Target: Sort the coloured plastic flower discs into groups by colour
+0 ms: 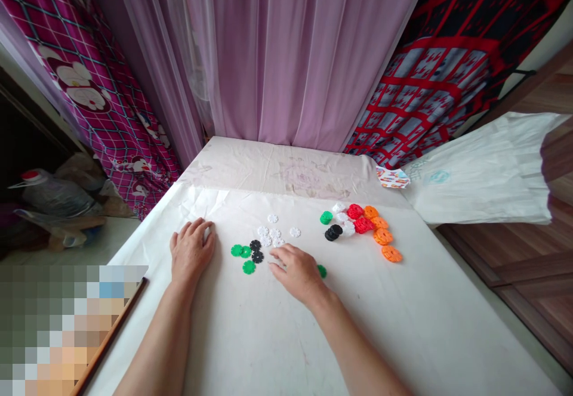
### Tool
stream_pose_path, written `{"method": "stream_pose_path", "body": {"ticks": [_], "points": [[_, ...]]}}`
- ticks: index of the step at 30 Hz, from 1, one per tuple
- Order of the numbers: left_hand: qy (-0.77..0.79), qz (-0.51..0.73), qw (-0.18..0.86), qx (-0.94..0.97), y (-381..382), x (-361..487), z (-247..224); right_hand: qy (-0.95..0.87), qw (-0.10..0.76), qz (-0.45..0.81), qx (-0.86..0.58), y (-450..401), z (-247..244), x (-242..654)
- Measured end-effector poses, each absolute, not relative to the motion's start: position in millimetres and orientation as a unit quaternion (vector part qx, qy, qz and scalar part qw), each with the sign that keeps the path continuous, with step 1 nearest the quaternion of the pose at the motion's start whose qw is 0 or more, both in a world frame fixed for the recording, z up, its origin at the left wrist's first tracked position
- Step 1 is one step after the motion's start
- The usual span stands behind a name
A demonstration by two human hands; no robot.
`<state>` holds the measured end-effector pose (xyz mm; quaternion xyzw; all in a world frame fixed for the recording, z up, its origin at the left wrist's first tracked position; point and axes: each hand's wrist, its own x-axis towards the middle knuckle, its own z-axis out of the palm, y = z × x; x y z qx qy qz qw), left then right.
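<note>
My left hand [192, 248] rests palm down on the white-covered table, its fingers loosely stretched and nothing under them that I can see. To its right are green notched plastic discs [249, 267] and black notched discs [257, 257]. My right hand [297, 268] hovers or rests just below a loose group of white notched discs [274, 234]. Its thumb and fingers are apart, with nothing visible between them; the fingertips come close to the nearest white disc. Another green disc [322, 271] shows partly from behind this hand.
Right of centre stand stacks of red discs [363, 225], orange discs [384, 237], white discs [347, 228], black discs [333, 232] and green discs [326, 217]. A white cloth or bag [483, 169] hangs over the table's right side. Purple curtains [304, 56] close off the back.
</note>
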<state>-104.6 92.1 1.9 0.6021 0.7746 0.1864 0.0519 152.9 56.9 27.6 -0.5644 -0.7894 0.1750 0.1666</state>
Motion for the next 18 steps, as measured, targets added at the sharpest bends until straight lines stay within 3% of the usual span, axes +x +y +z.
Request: {"method": "stream_pose_path", "body": {"ticks": [8, 14, 18], "points": [[0.775, 0.183, 0.055, 0.602, 91.8, -104.7, 2.2, -0.781, 0.086, 0.156, -0.599, 64.4, 31.7, 116.8], [0.776, 0.183, 0.059, 0.601, 90.7, -103.8, 3.1, -0.777, 0.106, 0.138, -0.605, 62.0, 28.1, 114.5], [0.775, 0.183, 0.056, 0.602, 91.3, -104.6, 1.6, -0.749, 0.189, 0.118, -0.624, 64.5, 28.2, 155.4]]}}
